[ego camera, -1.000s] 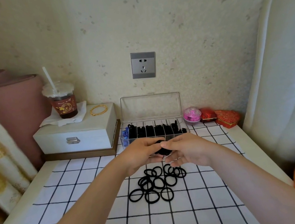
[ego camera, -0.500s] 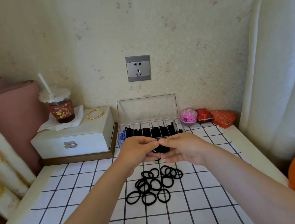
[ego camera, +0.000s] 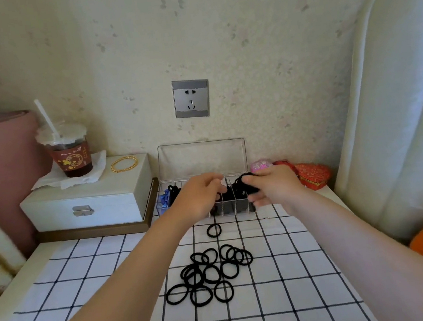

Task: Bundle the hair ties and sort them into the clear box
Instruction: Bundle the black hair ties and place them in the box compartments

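A clear box (ego camera: 202,158) with its lid up stands at the back of the checked cloth (ego camera: 285,271), its compartments packed with black hair ties. My right hand (ego camera: 269,188) grips a bundle of black hair ties (ego camera: 245,183) over the box's right end. My left hand (ego camera: 200,197) hovers over the box's middle with fingers curled; what it holds is hidden. One loose hair tie (ego camera: 214,231) lies just in front of the box. A pile of several loose black hair ties (ego camera: 211,275) lies nearer to me.
A white jewellery box (ego camera: 87,202) at the left carries an iced drink cup (ego camera: 69,151) on a napkin and gold bangles (ego camera: 124,164). Pink (ego camera: 259,165) and red trinket boxes (ego camera: 313,174) sit right of the clear box. A wall socket (ego camera: 191,98) is above.
Both hands moved forward from above the pile to the clear box, the right one carrying the bundle. A single hair tie now lies in front of the box.
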The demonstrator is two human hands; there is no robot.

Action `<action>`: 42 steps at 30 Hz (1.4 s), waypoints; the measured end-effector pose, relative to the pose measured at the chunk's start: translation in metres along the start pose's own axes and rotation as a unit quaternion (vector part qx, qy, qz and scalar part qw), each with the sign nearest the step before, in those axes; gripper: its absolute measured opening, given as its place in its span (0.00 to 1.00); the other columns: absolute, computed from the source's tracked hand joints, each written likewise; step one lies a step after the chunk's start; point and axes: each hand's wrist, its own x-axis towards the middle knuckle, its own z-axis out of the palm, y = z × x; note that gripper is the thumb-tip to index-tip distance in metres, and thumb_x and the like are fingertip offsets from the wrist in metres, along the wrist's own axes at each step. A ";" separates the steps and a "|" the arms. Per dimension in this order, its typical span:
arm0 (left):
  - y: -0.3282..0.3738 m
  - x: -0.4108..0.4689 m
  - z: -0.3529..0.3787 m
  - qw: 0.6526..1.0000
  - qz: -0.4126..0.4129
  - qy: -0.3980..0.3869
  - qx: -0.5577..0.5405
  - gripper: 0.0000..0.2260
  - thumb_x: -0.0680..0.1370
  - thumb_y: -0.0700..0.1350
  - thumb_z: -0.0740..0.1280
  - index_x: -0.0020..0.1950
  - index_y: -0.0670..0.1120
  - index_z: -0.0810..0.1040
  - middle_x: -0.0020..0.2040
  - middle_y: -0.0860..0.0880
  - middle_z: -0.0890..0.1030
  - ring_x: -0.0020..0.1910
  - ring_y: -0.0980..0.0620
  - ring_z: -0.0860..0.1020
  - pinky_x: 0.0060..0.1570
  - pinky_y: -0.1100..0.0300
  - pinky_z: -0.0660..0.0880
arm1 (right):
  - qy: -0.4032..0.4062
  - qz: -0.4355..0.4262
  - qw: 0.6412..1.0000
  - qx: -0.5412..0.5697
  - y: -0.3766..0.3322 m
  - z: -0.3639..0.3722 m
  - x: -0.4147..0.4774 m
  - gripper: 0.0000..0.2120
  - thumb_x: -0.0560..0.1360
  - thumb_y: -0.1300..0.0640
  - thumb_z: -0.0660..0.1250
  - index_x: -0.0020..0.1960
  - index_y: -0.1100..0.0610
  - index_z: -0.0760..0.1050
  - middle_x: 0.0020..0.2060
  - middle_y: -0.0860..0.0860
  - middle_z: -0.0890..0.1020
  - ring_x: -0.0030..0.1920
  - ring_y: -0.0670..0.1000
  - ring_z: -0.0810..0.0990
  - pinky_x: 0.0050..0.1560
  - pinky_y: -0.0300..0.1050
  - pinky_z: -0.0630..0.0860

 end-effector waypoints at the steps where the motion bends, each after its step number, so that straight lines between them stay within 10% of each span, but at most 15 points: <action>1: -0.003 0.007 0.002 0.999 0.016 0.008 0.031 0.15 0.83 0.46 0.57 0.68 0.51 0.74 0.55 0.53 0.83 0.57 0.53 0.80 0.56 0.59 0.74 | 0.026 -0.011 0.999 -0.017 0.001 -0.003 0.009 0.11 0.75 0.58 0.74 0.55 0.61 0.81 0.44 0.58 0.85 0.31 0.53 0.84 0.32 0.47 0.82; 9: -0.022 0.051 0.021 0.977 0.093 0.005 0.190 0.15 0.82 0.45 0.59 0.68 0.51 0.75 0.61 0.49 0.80 0.56 0.50 0.78 0.58 0.56 0.75 | 0.074 -0.109 0.970 -0.203 0.016 0.000 0.058 0.05 0.72 0.53 0.73 0.41 0.54 0.86 0.38 0.51 0.87 0.41 0.52 0.85 0.47 0.54 0.83; 14: -0.038 0.067 0.030 0.953 0.133 0.020 0.270 0.16 0.82 0.47 0.60 0.69 0.54 0.74 0.62 0.50 0.78 0.65 0.47 0.69 0.65 0.52 0.68 | 0.043 -0.141 0.920 -0.362 0.020 0.002 0.068 0.16 0.75 0.55 0.71 0.29 0.47 0.76 0.30 0.46 0.78 0.34 0.49 0.77 0.30 0.40 0.66; 19: -0.041 0.072 0.033 0.942 0.145 0.029 0.300 0.18 0.82 0.51 0.59 0.72 0.57 0.70 0.67 0.49 0.75 0.68 0.47 0.65 0.66 0.52 0.62 | 0.024 -0.084 0.858 -0.506 0.018 0.007 0.083 0.07 0.76 0.51 0.67 0.45 0.49 0.84 0.39 0.49 0.83 0.39 0.52 0.82 0.34 0.45 0.74; 24: -0.040 0.069 0.037 0.940 0.159 0.011 0.302 0.20 0.81 0.54 0.59 0.74 0.60 0.67 0.67 0.49 0.72 0.68 0.49 0.62 0.67 0.54 0.60 | 0.030 -0.009 0.818 -0.574 0.021 0.023 0.103 0.19 0.73 0.55 0.71 0.63 0.54 0.78 0.62 0.53 0.78 0.60 0.55 0.79 0.49 0.47 0.80; 28: -0.041 0.067 0.038 0.933 0.157 -0.004 0.324 0.20 0.80 0.57 0.58 0.73 0.62 0.67 0.68 0.50 0.68 0.70 0.50 0.59 0.68 0.53 0.56 | -0.028 -0.049 0.828 -0.559 0.018 0.015 0.098 0.14 0.74 0.58 0.66 0.58 0.55 0.82 0.52 0.54 0.81 0.56 0.55 0.80 0.55 0.50 0.80; 34: -0.037 0.066 0.043 0.928 0.150 -0.002 0.341 0.20 0.80 0.59 0.57 0.73 0.62 0.67 0.67 0.48 0.67 0.69 0.49 0.59 0.69 0.51 0.56 | -0.147 -0.027 0.886 -0.439 0.000 0.000 0.066 0.18 0.83 0.56 0.55 0.70 0.51 0.73 0.40 0.50 0.76 0.35 0.48 0.74 0.27 0.37 0.69; 42: -0.038 0.068 0.042 0.934 0.142 -0.001 0.328 0.20 0.80 0.59 0.58 0.72 0.61 0.68 0.67 0.49 0.67 0.69 0.49 0.59 0.69 0.52 0.57 | -0.038 -0.150 0.900 -0.408 0.013 -0.014 0.045 0.27 0.77 0.51 0.61 0.75 0.48 0.64 0.62 0.49 0.77 0.61 0.50 0.76 0.60 0.48 0.73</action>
